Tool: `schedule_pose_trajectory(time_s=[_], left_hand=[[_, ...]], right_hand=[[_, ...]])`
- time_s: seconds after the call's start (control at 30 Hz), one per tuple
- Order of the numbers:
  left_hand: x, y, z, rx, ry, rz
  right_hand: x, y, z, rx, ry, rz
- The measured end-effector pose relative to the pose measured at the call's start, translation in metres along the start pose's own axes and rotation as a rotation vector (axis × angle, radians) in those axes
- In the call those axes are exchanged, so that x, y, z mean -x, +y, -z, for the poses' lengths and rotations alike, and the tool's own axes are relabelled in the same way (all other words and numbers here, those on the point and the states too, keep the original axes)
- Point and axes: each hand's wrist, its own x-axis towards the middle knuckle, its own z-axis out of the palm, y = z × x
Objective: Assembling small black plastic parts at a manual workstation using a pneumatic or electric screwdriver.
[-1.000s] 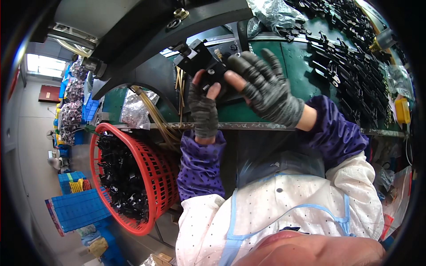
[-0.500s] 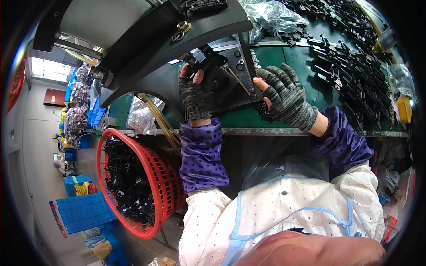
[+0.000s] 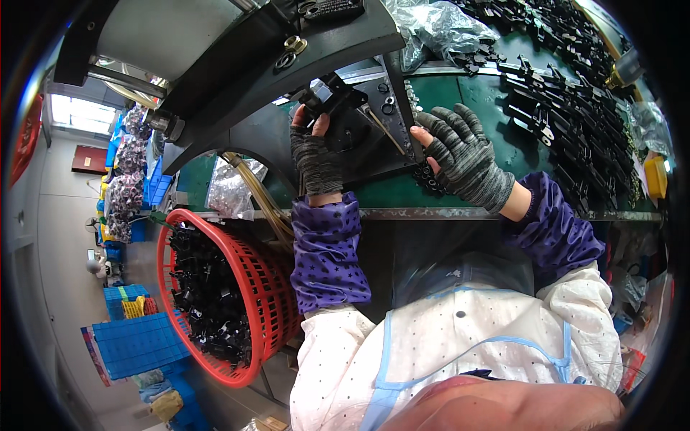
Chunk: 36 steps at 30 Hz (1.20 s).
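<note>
My left hand (image 3: 315, 154), in a grey striped fingerless glove, is under the arm of a black press (image 3: 338, 54). Its bare thumb and fingertip close around the near end of a small black part (image 3: 327, 97) at the press's work spot; the fixture partly hides that part. A thin rod (image 3: 384, 129) lies slantwise on the black base plate beside it. My right hand (image 3: 463, 158), gloved the same way, hovers or rests at the plate's right edge with fingers apart and nothing visible in them. Small dark rings (image 3: 430, 179) lie just below its thumb.
Many long black parts (image 3: 564, 136) are heaped across the right of the green table (image 3: 478, 97). Clear plastic bags (image 3: 449, 32) lie at the back. A red basket (image 3: 255, 309) full of black pieces stands at lower left, near some hoses (image 3: 255, 187).
Both hands stay almost where they were. The metal piece above the black part at the press looks slightly different, with a brighter face showing now.
</note>
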Motion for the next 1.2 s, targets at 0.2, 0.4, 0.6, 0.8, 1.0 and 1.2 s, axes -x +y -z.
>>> schedule_pose_trajectory(time_s=[0.2,0.4,0.6,0.8,1.0,1.2], left_hand=[[0.017,-0.001,0.006,-0.010,-0.015,-0.032],[0.088,0.005,-0.036,-0.515,-0.083,-0.105],[0.115,-0.002,-0.047,-0.281,-0.354,0.185],[0.113,-0.006,-0.034,-0.464,-0.390,0.379],[0.113,-0.006,-0.031,-0.529,-0.437,0.404],[0.121,0.033,0.013,-0.779,-0.335,0.484]], right_hand=[[-0.004,-0.007,-0.005,0.007,0.031,0.067],[-0.012,-0.016,-0.015,0.203,0.134,0.151],[0.008,0.000,0.004,0.151,0.062,0.145],[0.067,0.042,0.044,0.312,-0.673,-0.465],[0.075,0.068,0.046,0.717,-0.658,-0.422],[0.030,0.048,-0.002,0.272,-0.394,-0.268]])
